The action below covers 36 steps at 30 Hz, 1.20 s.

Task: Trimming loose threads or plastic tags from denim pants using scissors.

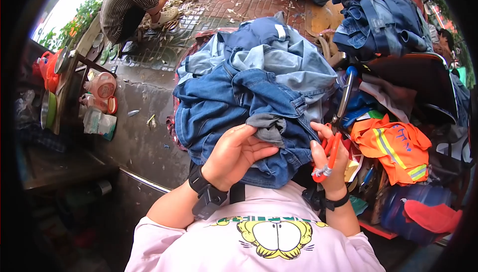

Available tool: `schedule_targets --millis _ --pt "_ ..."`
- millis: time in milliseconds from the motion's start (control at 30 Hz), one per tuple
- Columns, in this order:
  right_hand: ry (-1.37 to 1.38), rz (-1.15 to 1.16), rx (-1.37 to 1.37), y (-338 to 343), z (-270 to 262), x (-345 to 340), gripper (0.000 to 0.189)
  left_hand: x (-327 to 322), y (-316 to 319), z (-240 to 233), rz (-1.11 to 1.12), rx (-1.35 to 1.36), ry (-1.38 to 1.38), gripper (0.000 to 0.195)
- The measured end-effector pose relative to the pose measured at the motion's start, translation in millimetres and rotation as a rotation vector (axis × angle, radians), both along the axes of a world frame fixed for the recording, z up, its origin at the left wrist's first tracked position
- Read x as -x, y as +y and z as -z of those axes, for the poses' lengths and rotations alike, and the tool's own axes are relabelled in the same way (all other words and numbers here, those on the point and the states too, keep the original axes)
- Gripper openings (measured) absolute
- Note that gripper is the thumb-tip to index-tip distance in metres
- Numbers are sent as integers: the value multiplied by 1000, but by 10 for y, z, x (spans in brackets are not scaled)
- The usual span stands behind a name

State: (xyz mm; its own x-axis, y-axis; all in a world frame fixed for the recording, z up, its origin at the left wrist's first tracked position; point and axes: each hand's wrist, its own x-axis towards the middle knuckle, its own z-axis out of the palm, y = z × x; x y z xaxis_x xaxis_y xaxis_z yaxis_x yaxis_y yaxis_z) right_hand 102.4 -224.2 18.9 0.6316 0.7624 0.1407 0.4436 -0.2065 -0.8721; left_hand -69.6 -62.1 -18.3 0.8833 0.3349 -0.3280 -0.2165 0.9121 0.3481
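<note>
A heap of blue denim garments [209,96] lies before me, paler denim [298,63] at its top. My left hand [239,152] pinches a piece of grey lining fabric [270,128] between thumb and fingers at the near side of the heap. Red-handled scissors [332,156] rest in my right hand [334,160], blades pointing away, a grey wrapping around the handle. The thumb and index finger of that hand are at the edge of the dark denim, beside the grey fabric.
An orange reflective vest [396,149] lies at right, above a large blue water bottle [414,208]. More jeans [377,18] are piled upper right. Plastic jugs [102,85] stand at left by a wooden bench [67,89]. A person in a striped top [127,3] bends at upper left.
</note>
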Motion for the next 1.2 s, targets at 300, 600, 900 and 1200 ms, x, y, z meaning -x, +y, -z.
schedule_targets --millis 300,600,900,1200 --pt "-260 -177 77 -233 -368 -232 29 -226 32 -246 72 -159 176 34" --pt "-647 -511 212 -310 -530 -437 38 -201 -23 -174 -4 -272 213 28" --pt "-914 -696 363 -251 -800 -594 30 -110 11 -193 -24 -149 75 26" --pt "-1016 -793 404 -108 -1046 -628 30 -105 5 -250 -14 -169 106 26"
